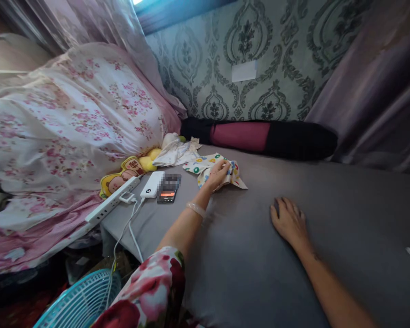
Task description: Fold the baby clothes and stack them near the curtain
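Note:
My left hand (219, 174), with a pale bangle (196, 209) on the wrist, is closed on a crumpled cream cloth (207, 161) printed with green, yellow, red and blue shapes. The cloth lies bunched on the grey sheet (246, 255), its corners spread out to both sides. My right hand (289, 219) rests palm down on the sheet, fingers slightly apart, holding nothing. Left of the cloth lie a dark phone (169, 189) and a white power bank (152, 184). Behind them is a heap of white printed fabric (177, 152).
A long black and maroon bag (241, 135) lies along the patterned wall. At the left edge are a white power strip (112, 199) with cables, a yellow cartoon cushion (123, 175) and flowered fabric (75, 109). A blue plastic basket (85, 298) stands below, lower left.

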A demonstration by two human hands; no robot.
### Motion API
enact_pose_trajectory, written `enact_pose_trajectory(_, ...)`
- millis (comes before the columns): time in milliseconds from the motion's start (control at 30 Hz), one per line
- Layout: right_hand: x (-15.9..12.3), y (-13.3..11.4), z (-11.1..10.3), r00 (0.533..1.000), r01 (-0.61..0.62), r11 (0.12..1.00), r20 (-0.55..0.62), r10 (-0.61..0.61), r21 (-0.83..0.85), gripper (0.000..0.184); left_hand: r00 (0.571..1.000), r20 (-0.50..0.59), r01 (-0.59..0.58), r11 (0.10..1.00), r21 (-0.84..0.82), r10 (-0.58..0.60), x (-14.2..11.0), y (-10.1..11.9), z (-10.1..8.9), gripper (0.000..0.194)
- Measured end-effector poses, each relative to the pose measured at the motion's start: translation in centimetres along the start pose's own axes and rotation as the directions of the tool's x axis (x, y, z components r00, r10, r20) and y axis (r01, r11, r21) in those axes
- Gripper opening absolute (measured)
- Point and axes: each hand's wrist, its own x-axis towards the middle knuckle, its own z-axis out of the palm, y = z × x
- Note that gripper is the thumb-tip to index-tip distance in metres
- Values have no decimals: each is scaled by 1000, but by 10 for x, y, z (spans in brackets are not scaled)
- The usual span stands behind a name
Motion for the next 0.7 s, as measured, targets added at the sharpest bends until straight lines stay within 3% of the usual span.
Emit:
enact_pose_trajectory(200, 1, -7, 5, 992, 114, 979, -78, -102, 171, 60, 989, 135, 100, 951, -293, -62, -23, 11, 58, 26)
enact_pose_trajectory(333, 4, -11, 1, 987, 130, 958, -126, -100, 256, 65, 966, 255, 142, 911, -387, -42, -43, 21, 94, 32)
enact_pose_trajectory(433, 7, -9, -3, 985, 143, 933, -143, -100, 330, 59, 941, 334, 204, 883, -422, -57, -58, 26, 112, 34)
enact_pose_trajectory(567, 8, -3, -7, 990, 94, 894, -134, -39, 437, 41, 905, 424, 208, 899, -385, -28, -69, 29, 119, 39)
enact_pose_trajectory(700, 9, 5, -9, 995, -42, 820, -53, 88, 570, 38, 897, 439, 38, 979, -200, 55, -73, 34, 105, 71)
